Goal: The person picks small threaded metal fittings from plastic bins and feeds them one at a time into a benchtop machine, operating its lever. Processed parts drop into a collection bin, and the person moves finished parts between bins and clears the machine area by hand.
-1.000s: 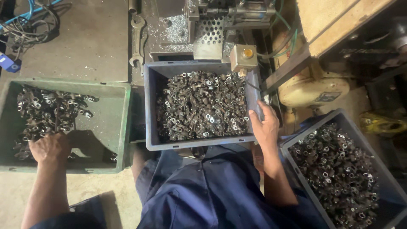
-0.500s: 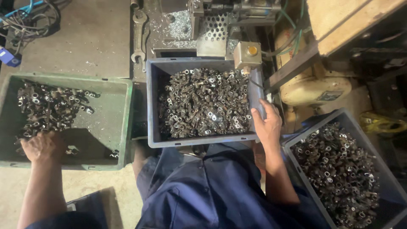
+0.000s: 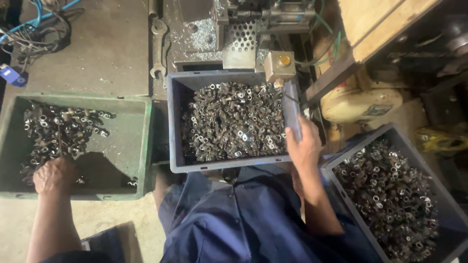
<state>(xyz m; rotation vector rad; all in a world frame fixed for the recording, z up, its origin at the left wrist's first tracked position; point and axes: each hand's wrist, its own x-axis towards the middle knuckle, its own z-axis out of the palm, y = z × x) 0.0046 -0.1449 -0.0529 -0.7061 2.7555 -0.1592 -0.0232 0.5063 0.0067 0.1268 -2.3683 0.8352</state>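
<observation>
Down in the green bin (image 3: 141, 146), the left hand (image 3: 54, 174) is curled into the pile of small metal fittings (image 3: 58, 130); its grip is hidden. Meanwhile the right hand (image 3: 303, 146) clasps the right wall of the grey crate (image 3: 176, 122) of fittings.

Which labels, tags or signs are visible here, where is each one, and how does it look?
Label plate: on the cream motor housing, right of the middle grey crate; small dark rectangle, text too small to read.
Blue tag: far left on the floor, beside the cables; small, blue with a white patch.
</observation>
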